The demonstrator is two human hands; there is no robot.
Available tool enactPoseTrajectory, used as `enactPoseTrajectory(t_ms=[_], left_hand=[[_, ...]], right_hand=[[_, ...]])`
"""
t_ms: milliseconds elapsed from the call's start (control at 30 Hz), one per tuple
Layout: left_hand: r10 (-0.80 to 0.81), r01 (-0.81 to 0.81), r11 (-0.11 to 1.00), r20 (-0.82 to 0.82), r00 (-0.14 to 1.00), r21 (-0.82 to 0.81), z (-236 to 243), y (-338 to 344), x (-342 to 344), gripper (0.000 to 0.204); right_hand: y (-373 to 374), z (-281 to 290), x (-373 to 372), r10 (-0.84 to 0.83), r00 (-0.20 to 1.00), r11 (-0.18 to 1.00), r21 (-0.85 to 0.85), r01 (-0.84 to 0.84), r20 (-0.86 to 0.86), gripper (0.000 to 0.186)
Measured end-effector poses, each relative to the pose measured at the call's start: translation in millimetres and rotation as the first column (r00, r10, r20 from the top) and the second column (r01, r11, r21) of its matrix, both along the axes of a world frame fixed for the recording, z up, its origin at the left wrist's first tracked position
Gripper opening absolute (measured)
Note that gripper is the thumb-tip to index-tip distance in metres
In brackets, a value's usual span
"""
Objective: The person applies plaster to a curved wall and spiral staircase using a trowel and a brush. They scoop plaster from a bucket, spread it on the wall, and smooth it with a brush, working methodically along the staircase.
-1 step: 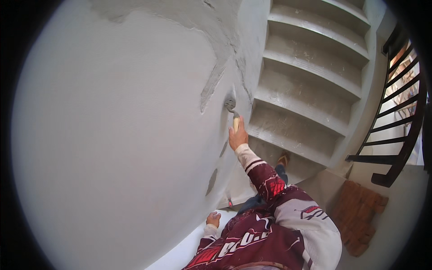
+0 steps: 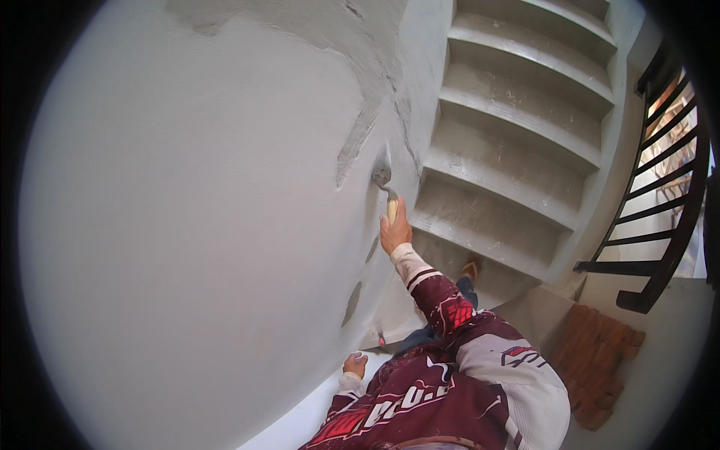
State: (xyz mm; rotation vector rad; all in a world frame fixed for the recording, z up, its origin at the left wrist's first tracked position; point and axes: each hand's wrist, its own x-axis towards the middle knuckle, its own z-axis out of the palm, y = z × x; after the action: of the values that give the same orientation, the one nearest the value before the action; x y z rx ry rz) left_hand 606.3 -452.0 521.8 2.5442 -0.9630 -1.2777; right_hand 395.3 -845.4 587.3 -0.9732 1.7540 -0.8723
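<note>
My right hand (image 2: 394, 234) is raised and gripped around the pale wooden handle of a small plastering trowel (image 2: 383, 177). The trowel's grey blade lies against the wall (image 2: 187, 225), beside a rough darker strip of plaster (image 2: 352, 150). My left hand (image 2: 354, 366) hangs low near the foot of the wall with its fingers curled. Something whitish shows at its top, and I cannot make out whether it holds anything. Both my arms are in a maroon and white patterned long-sleeved shirt.
The smooth pale wall fills the left, with rough grey plaster along its top and two small dark patches (image 2: 351, 304) lower down. Bare concrete stairs (image 2: 510, 150) rise at the right. A black metal railing (image 2: 660, 195) and stacked red bricks (image 2: 592, 360) stand far right. My sandalled foot (image 2: 471, 268) is on the lowest step.
</note>
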Motion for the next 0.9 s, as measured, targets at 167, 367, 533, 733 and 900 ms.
enactPoseTrajectory(t_ms=[167, 367, 533, 733, 900], left_hand=[[-0.004, 0.005, 0.999, -0.002, 1.0, 0.046, -43.8, -7.5, 10.2, 0.048], [-0.091, 0.088, 0.993, 0.043, 0.995, 0.073, -85.0, 4.6, 24.0, 0.039], [0.134, -0.135, 0.986, 0.013, 0.991, 0.103, -74.6, 10.3, 35.5, 0.04], [0.086, -0.085, 0.995, -0.023, 0.996, 0.051, -82.4, -5.4, 20.4, 0.044], [0.074, -0.064, 0.99, -0.072, 0.995, 0.123, -101.9, -1.0, 22.0, 0.045]], right_hand=[[18.4, -0.4, 19.6, -0.016, 0.999, 0.998, 0.058, 0.018, -0.038, 0.075], [26.7, 44.2, 1.3, 0.059, 0.998, 0.99, -0.126, -0.06, -0.014, 0.077], [37.3, 89.8, 14.6, 0.058, 0.997, 0.894, -0.447, -0.031, 0.048, 0.075], [-2.7, 31.1, -19.9, -0.06, 0.981, 0.979, -0.181, 0.093, 0.183, 0.055], [4.0, 58.3, -4.0, 0.021, 0.944, 1.0, -0.027, -0.013, 0.33, 0.047]])
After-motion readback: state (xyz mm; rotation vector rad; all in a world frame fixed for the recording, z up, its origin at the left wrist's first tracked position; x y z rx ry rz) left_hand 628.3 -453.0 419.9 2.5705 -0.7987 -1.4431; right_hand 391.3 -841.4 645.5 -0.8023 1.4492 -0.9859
